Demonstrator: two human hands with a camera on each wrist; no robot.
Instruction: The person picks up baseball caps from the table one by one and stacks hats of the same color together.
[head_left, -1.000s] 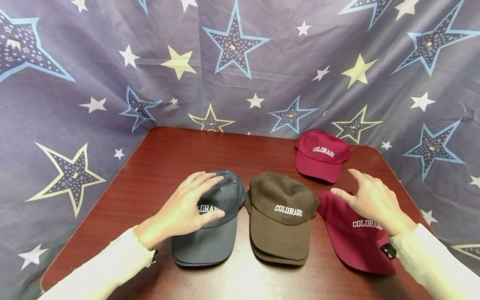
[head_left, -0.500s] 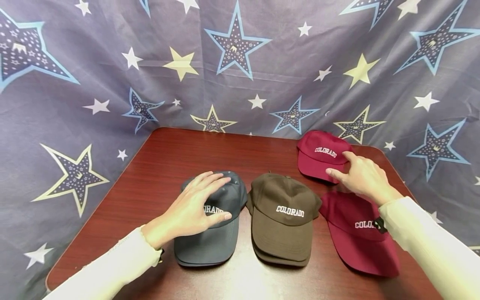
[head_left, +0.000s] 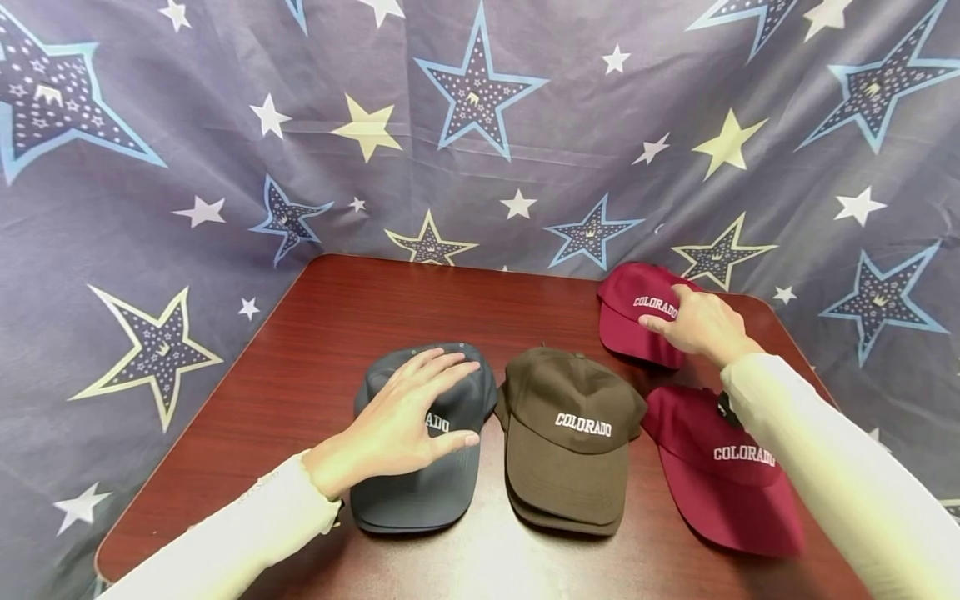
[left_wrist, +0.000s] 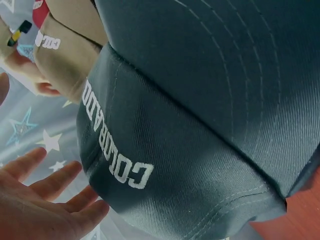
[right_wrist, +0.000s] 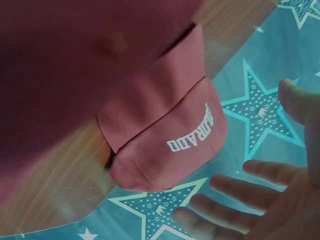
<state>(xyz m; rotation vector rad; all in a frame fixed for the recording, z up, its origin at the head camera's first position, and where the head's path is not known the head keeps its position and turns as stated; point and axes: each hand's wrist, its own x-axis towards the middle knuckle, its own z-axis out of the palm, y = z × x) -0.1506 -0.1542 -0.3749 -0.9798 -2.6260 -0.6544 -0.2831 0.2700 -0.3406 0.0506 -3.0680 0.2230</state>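
Observation:
My left hand point(head_left: 405, 425) hovers over a dark blue-grey baseball cap point(head_left: 420, 498), fingers extended and thumb apart. It hides part of the white COLORADO lettering; in the left wrist view, the fingers point(left_wrist: 55, 182) lie near the crown. At the back right, my right hand point(head_left: 703, 323) reaches over a maroon baseball cap point(head_left: 626, 333), covering its right side. The right wrist view has that hand's fingers point(right_wrist: 245, 192) spread, apart from the cap's crown. A second maroon cap point(head_left: 723, 479) lies nearer, beneath the right forearm. Neither hand grips anything.
Between the blue-grey and near maroon caps sits a brown cap point(head_left: 566, 479), with another brown brim showing under it. All rest on a reddish wooden table point(head_left: 360, 304). A grey star-patterned cloth point(head_left: 480, 192) hangs behind and along the sides.
My right hand has moved forward and left, from above the near maroon cap to the far one. My left hand has drifted slightly right over the blue-grey cap. The caps stay in place.

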